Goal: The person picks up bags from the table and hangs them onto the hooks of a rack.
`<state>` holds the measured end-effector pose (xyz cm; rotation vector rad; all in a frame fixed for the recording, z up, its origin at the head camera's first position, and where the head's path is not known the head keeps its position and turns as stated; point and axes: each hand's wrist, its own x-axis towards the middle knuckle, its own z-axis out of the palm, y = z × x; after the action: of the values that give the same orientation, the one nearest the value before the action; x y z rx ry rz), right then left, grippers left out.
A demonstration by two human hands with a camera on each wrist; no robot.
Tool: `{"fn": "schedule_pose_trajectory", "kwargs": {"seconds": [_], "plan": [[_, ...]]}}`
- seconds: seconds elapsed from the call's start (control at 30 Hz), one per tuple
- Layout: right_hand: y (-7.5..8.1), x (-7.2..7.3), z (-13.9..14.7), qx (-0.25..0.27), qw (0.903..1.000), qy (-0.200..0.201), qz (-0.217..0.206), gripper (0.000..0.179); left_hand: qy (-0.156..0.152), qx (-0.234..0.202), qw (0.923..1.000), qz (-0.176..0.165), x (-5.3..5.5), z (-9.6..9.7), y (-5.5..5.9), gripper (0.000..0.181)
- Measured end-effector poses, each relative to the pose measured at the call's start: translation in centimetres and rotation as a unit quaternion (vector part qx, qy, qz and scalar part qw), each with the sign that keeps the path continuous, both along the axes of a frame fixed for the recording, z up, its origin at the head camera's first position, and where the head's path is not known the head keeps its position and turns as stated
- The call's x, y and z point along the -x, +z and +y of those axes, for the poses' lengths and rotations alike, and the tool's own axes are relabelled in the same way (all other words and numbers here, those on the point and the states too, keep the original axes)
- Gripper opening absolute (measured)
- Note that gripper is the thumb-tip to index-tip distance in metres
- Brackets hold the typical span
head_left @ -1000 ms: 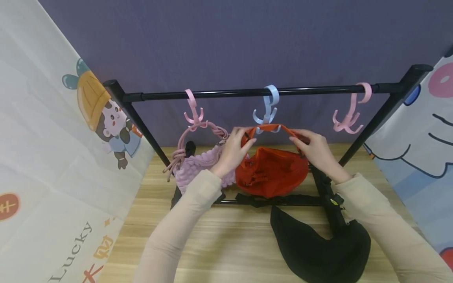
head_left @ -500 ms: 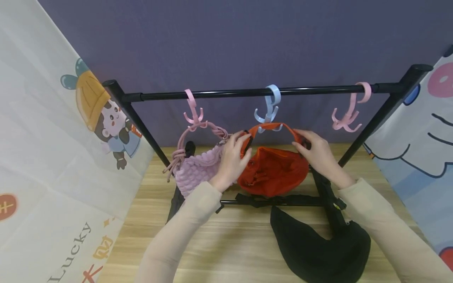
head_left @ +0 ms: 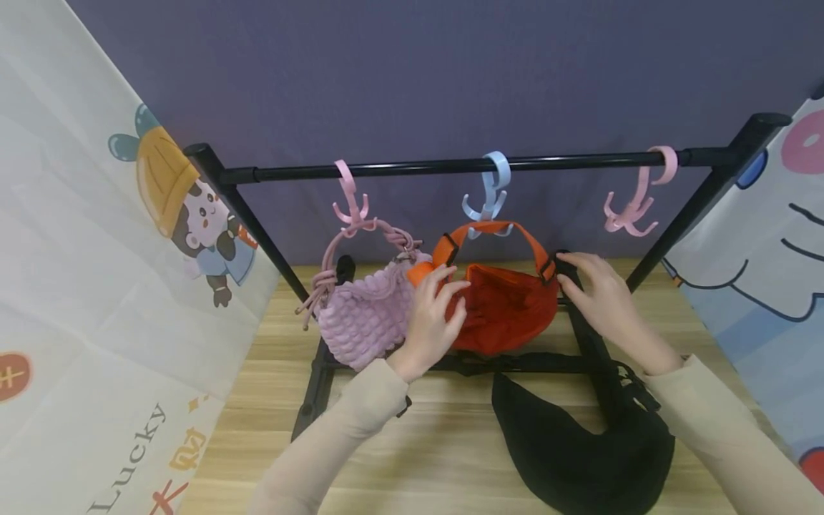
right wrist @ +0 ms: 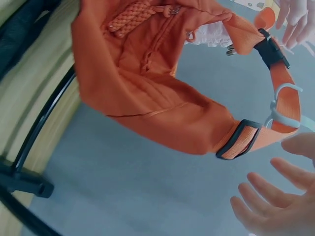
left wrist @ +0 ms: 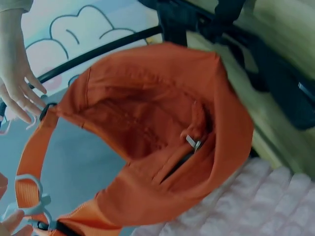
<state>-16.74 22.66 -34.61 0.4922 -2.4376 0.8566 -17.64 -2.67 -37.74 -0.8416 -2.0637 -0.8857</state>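
Observation:
An orange-red shoulder bag (head_left: 505, 304) hangs by its strap (left wrist: 37, 155) from the light blue hook (head_left: 489, 189) at the middle of the rail. My left hand (head_left: 434, 318) is in front of the bag's left side, fingers parted and loosely bent, holding nothing. At the bag's right end is my right hand (head_left: 601, 297), its fingertips close to the strap buckle. The right wrist view shows the fingers of my right hand (right wrist: 273, 194) spread apart below the strap. Left of it, a lilac quilted bag (head_left: 360, 325) hangs by its knotted handle from a pink hook (head_left: 352, 197).
A black rail (head_left: 412, 169) spans the rack, with another pink hook (head_left: 634, 197) at its right end. In front of the rack's lower bar a black crescent-shaped bag (head_left: 579, 458) lies on the wooden surface (head_left: 399, 458). Printed cloths flank both sides.
Both hands have let go of the orange-red bag's strap. The left hand has moved down, the right hand out to the right. The bag stays hanging on the blue hook.

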Motion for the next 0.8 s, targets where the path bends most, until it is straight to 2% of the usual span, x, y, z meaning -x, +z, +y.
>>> {"fn": "schedule_pose_trajectory", "kwargs": {"seconds": [0.23,0.47,0.7,0.8], "plan": [[-1.1,-1.1,1.5,-0.004,0.9997,0.002,-0.023,0.027,-0.017,-0.007,0.9998,0.002,-0.9,0.7,-1.7,0.019],[-2.9,-2.0,3.1,-0.040,0.9960,-0.002,-0.080,0.028,-0.021,0.019,0.9989,-0.038,-1.6,1.7,-3.8,0.019],[-5.5,-2.2,4.5,-0.052,0.9848,0.001,-0.166,0.035,-0.030,0.046,0.9950,-0.083,-2.0,2.8,-5.8,0.020],[-6.5,-2.0,5.0,-0.062,0.9828,0.000,-0.174,0.034,-0.031,0.063,0.9926,-0.099,-2.1,3.3,-6.7,0.021]]}}
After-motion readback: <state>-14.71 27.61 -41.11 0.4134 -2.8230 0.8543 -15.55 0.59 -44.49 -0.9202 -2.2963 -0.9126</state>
